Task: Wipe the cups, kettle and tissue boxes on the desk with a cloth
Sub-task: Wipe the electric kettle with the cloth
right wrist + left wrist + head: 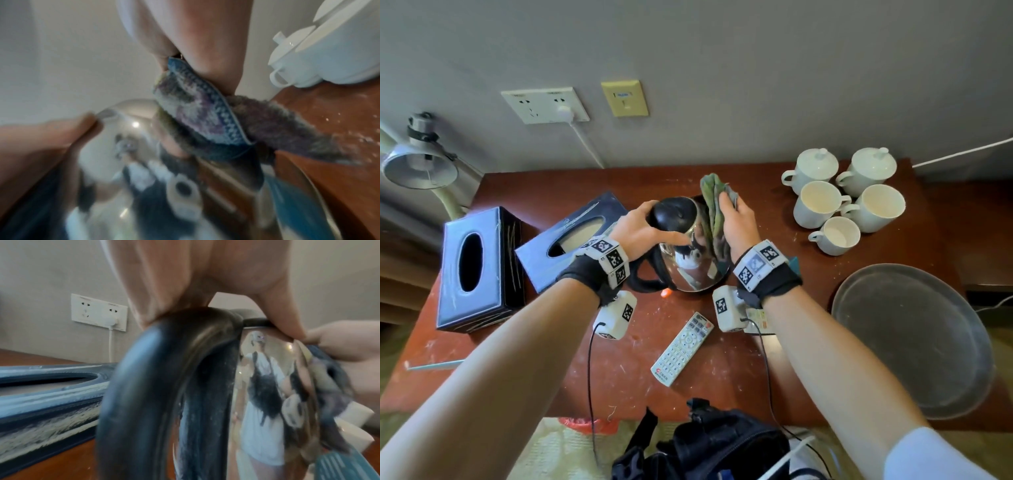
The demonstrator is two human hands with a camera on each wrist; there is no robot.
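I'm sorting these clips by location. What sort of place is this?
Probably a hotel guest room: a wooden desk against the wall carries matching white lidded cups, a steel kettle, two tissue boxes and a TV remote.

Kettle (690, 246) between tissue boxes (524, 250) and cups (842, 202).

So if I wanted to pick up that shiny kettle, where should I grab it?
Probably by the black loop handle of the kettle. It sticks out toward the near side, facing you, so reach from the front and curl your fingers through it. The round steel body looks slippery.
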